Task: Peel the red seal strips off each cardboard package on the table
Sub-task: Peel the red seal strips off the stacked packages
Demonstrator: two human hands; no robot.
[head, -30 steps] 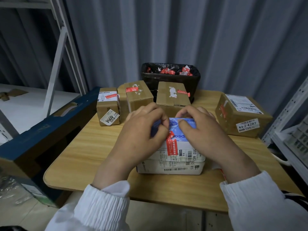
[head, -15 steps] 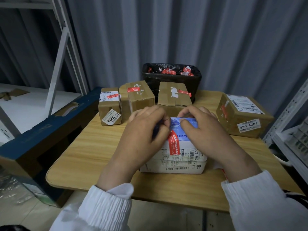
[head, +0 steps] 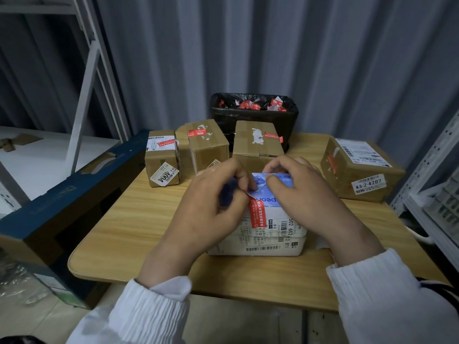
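Pinching the upper end of the red seal strip (head: 257, 214) between thumb and forefinger, the left hand (head: 218, 207) is working where the strip is crossing onto the glossy blue top of the package (head: 270, 234). The right hand (head: 305, 202) is curling over the far top edge and pressing a fingertip down just beside the strip. In my judgement the peel is going best with the pull kept low and slow, folding the strip back along itself while the right hand is bearing down near the lifting line, since the thin red film is looking liable to tear and the white paper labels under its lower end are looking liable to lift with it. The package, boxy and wrapped in slightly wrinkled barcode labels, is sitting near the front of the pale wood-grain counter (head: 149, 219). Behind it, brown cardboard boxes (head: 207, 150) with taped seams are standing in a row, red strips showing on their faces, and a black-lined bin (head: 253, 120) is holding crumpled red strips.
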